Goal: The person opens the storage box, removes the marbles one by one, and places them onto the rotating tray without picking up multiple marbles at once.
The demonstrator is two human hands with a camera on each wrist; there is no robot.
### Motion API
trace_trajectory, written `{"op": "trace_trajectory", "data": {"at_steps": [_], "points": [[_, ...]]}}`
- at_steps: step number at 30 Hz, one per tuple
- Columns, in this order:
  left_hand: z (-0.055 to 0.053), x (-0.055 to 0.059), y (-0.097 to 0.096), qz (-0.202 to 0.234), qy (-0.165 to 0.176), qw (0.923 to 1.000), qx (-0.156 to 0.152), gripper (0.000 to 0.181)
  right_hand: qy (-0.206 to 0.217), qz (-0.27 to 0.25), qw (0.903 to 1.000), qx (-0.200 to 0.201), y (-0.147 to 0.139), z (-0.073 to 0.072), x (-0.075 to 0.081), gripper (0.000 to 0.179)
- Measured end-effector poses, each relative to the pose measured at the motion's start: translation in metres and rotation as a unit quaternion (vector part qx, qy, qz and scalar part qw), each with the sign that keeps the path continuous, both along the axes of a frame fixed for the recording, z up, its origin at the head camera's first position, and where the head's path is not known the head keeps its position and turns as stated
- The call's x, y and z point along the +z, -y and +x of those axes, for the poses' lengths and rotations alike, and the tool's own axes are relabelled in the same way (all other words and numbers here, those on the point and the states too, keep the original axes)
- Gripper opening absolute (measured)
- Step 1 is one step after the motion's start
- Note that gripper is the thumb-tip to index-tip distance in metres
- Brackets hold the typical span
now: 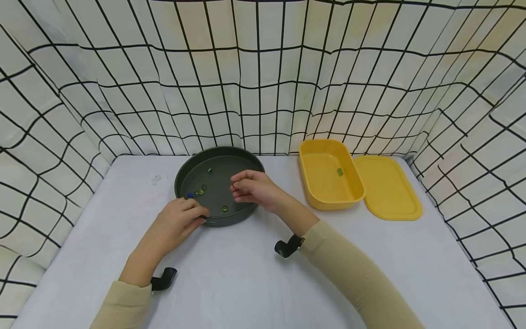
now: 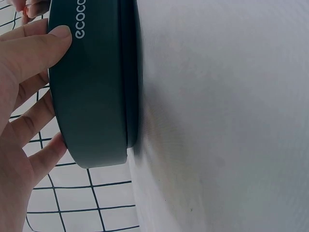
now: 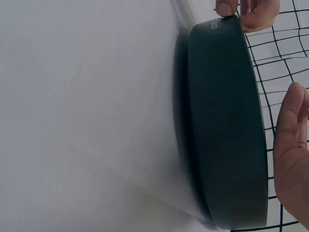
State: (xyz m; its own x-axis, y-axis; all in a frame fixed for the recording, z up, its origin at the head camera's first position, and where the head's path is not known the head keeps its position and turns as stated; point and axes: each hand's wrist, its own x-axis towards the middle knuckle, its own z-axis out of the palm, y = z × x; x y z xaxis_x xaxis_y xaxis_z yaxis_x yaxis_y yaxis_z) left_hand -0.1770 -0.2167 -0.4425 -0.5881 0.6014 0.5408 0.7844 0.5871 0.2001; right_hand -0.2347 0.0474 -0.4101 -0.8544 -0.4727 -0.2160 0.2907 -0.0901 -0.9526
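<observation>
A dark green round pan (image 1: 222,223) stands on the white table, with several small glass marbles (image 1: 201,192) inside, mostly green and one blue. My left hand (image 1: 178,219) grips its near-left rim; the thumb (image 2: 60,36) presses the outer wall by the white lettering, and the other fingers reach over the edge. Above the pan's right side is my right hand (image 1: 256,189), its thumb and fingers drawn together. Between those fingertips a small orange thing (image 2: 25,11) peeks out, mostly hidden by the fingers.
To the right is a yellow rectangular container (image 1: 333,205) holding a couple of green marbles (image 1: 339,172). Its yellow lid (image 1: 390,192) lies flat beside it. A black-lined net (image 1: 259,68) over white cloth encloses the table on the back and sides.
</observation>
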Motion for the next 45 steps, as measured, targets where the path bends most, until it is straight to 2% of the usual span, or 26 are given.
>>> {"op": "trace_trajectory", "data": {"at_steps": [10,19,26,29,32,36,45], "points": [[0.001,0.002,-0.002,-0.004,-0.001,1.0,0.005,0.025,0.003,0.003,1.0,-0.002,0.011,0.0,-0.003,0.036],[0.002,0.002,-0.002,-0.003,-0.003,1.0,0.001,0.025,-0.006,0.038,0.9991,-0.019,0.021,-0.002,-0.002,0.03],[0.001,0.002,-0.003,-0.004,-0.006,1.0,-0.003,0.026,-0.001,0.065,0.9976,-0.025,0.028,-0.01,-0.002,0.031],[0.001,0.002,-0.003,-0.003,-0.005,1.0,-0.002,0.026,-0.012,0.089,0.9955,-0.029,0.031,-0.015,-0.003,0.031],[0.001,0.002,-0.003,-0.005,-0.002,1.0,0.003,0.026,-0.053,0.151,0.9867,-0.03,0.034,-0.017,-0.006,0.028],[0.002,0.001,-0.003,-0.006,0.002,1.0,0.008,0.027,-0.118,0.245,0.962,-0.023,0.038,-0.018,-0.009,0.021],[0.001,0.001,-0.003,-0.005,-0.001,1.0,0.003,0.028,-0.189,0.332,0.9242,0.001,0.041,-0.014,-0.012,0.014]]}}
